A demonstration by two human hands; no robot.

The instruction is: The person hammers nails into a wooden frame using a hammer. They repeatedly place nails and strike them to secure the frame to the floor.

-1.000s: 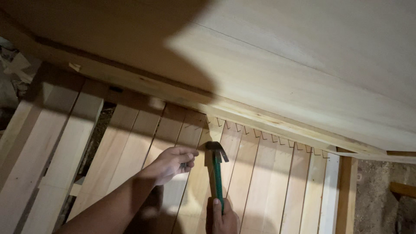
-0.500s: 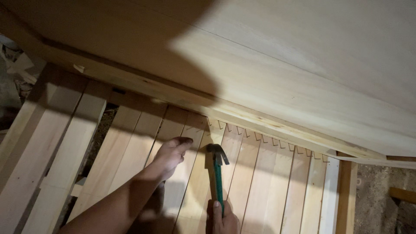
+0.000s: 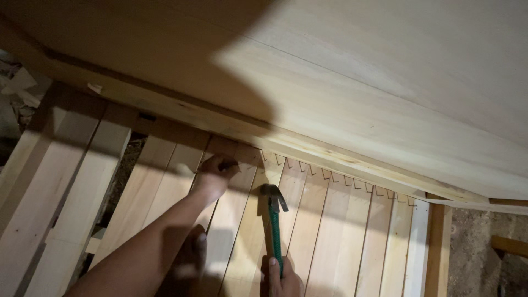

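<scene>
Your right hand (image 3: 280,278) sits at the bottom edge of view, fist closed around the green handle of a hammer (image 3: 273,220). The hammer points straight away from you, its dark metal head lying over the pale wooden slats (image 3: 324,231), just right of your left hand. Your left hand (image 3: 215,175) reaches further ahead, fingers pinched together at the top end of a slat, on something too small to tell. Beyond both hands, a wooden rail (image 3: 308,148) crosses the slat ends, with pencil marks beside it to the right of the left hand. Past the rail, a broad wooden panel (image 3: 385,71), part shadowed. Far right of the hands, bare ground (image 3: 478,242).
</scene>
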